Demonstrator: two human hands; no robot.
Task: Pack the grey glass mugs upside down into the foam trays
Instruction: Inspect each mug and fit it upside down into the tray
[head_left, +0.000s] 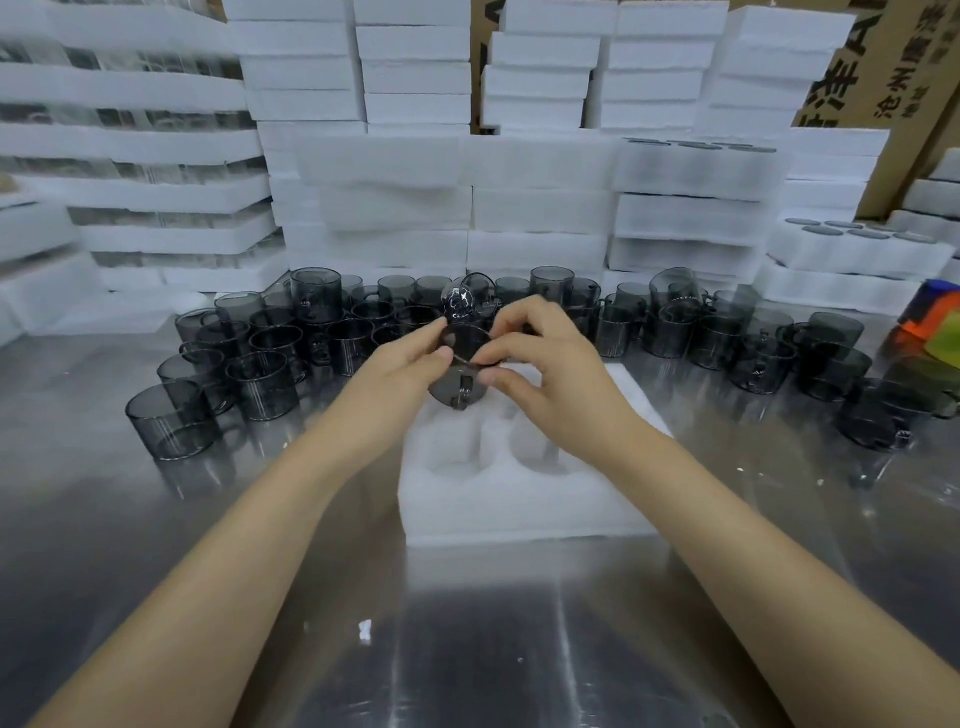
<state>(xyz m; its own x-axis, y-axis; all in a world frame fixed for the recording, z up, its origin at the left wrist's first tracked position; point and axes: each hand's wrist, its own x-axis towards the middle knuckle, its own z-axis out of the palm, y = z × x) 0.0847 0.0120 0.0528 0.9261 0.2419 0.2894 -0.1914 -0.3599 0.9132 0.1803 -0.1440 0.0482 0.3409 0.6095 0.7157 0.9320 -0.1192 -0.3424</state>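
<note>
loose mugs (260, 384) crowd behind foam tray (519, 499)

A grey glass mug (451, 387) tilts, handle nearside, over the white foam tray (519, 512).

A white rectangular foam tray (519, 499) lies mid-frame on the shiny steel table (104, 493); grey glass mugs (262, 384) spread behind it, left to right, with stacked white foam trays (415, 197) filling the upper frame.

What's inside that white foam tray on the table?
Two round pockets at the foam tray's near end show, both empty. Its far end is covered by the left hand, the right hand and the grey mug they hold.
</note>
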